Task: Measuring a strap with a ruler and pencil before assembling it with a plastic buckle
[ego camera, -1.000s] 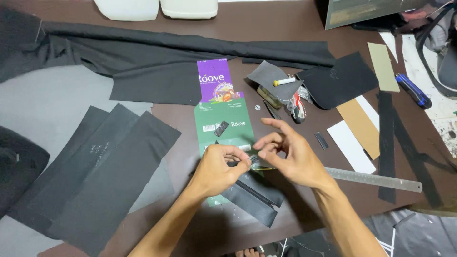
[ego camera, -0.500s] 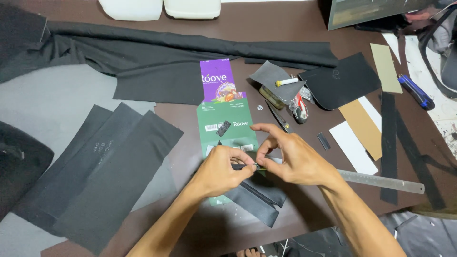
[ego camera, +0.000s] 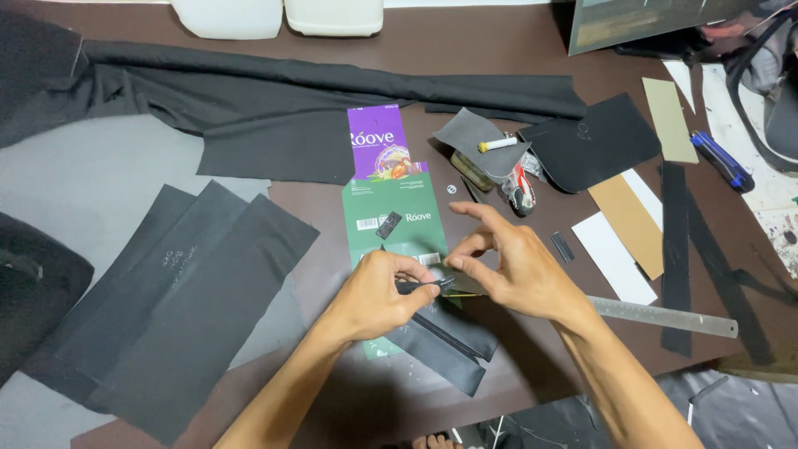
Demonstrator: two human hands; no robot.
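In the head view, at lower centre of the frame, the left hand (ego camera: 376, 295) pinches the upper end of a black zipper strip (ego camera: 439, 342) between closed thumb and fingertips. The right hand (ego camera: 511, 270) sits just right of it, thumb and forefinger nipped on the same end, the other fingers spread loosely. The one strip's long axis runs diagonally, from the hands down toward the lower right. It lies over a green flattened carton (ego camera: 397, 220); one purple carton (ego camera: 378, 151) lies above that. One steel ruler (ego camera: 665, 316) lies at right. Three black fabric panels (ego camera: 179, 308) overlap at lower left.
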